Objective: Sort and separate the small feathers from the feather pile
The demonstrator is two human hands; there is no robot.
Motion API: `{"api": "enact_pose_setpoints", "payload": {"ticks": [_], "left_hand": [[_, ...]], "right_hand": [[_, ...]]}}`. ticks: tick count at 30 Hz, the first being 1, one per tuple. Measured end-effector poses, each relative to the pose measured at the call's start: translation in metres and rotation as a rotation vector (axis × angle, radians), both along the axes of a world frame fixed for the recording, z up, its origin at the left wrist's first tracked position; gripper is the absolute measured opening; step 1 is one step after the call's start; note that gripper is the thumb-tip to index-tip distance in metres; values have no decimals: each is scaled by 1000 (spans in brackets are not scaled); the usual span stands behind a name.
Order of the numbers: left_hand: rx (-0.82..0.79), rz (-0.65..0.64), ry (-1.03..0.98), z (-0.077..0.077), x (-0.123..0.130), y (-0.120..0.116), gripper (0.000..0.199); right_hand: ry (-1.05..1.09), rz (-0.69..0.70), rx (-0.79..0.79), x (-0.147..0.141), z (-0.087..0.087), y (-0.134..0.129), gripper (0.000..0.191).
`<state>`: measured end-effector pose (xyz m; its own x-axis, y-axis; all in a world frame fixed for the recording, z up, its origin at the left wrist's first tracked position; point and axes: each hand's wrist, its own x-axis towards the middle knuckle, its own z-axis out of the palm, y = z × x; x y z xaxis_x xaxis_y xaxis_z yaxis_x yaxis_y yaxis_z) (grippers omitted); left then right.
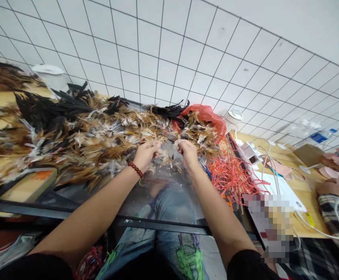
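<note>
My left hand (147,156), with a red bead bracelet (136,170) at the wrist, is closed in a pinch at the front of a heap of brown feathers (105,142). Pale feather bits show at its fingertips. A short gap to the right, my right hand (187,152) pinches a small whitish piece, too small to make out. Loose brown and white feathers (166,158) lie between the hands, over a clear see-through tabletop (169,188) specked with fluff. Black feathers (48,111) lie behind, on the left.
Shredded red strips (229,171) fill the area right of my right forearm, below a red plastic bag (208,114). White cables (270,163) and a phone-like slab (267,221) lie farther right, beside another person's plaid sleeve (335,210). A white grid panel (163,50) stands behind.
</note>
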<state>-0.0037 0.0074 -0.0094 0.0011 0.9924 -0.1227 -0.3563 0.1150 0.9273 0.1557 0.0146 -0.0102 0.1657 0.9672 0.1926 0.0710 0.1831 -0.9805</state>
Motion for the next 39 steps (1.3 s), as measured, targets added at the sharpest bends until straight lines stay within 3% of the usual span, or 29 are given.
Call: {"api": "enact_pose_setpoints", "payload": {"ticks": [3, 6, 12, 18, 23, 27, 31, 34, 36, 39], "left_hand": [[118, -70, 123, -4, -1, 1, 33], [247, -51, 106, -6, -2, 2, 28], [140, 13, -15, -12, -5, 4, 23], [98, 126, -19, -16, -7, 9, 23], [315, 103, 231, -9, -11, 10, 14], [395, 48, 345, 0, -6, 2, 42], [367, -51, 231, 3, 1, -5, 24], [254, -23, 68, 3, 2, -5, 17], [110, -25, -109, 3, -2, -3, 21], [-46, -143, -360, 7, -9, -1, 23]], "right_hand": [[-44, 70, 2, -9, -4, -5, 24], [-187, 133, 56, -15, -8, -11, 25], [-429, 108, 180, -18, -8, -17, 21], [-374, -50, 204, -10, -5, -15, 20], [-210, -137, 200, 1, -3, -10, 25], [-318, -91, 267, -1, 4, -14, 26], [-585, 20, 353, -8, 8, -22, 22], [-765, 72, 394, -9, 10, -25, 20], [-804, 61, 384, -6, 11, -23, 19], [-745, -33, 337, -1, 12, -21, 22]]}}
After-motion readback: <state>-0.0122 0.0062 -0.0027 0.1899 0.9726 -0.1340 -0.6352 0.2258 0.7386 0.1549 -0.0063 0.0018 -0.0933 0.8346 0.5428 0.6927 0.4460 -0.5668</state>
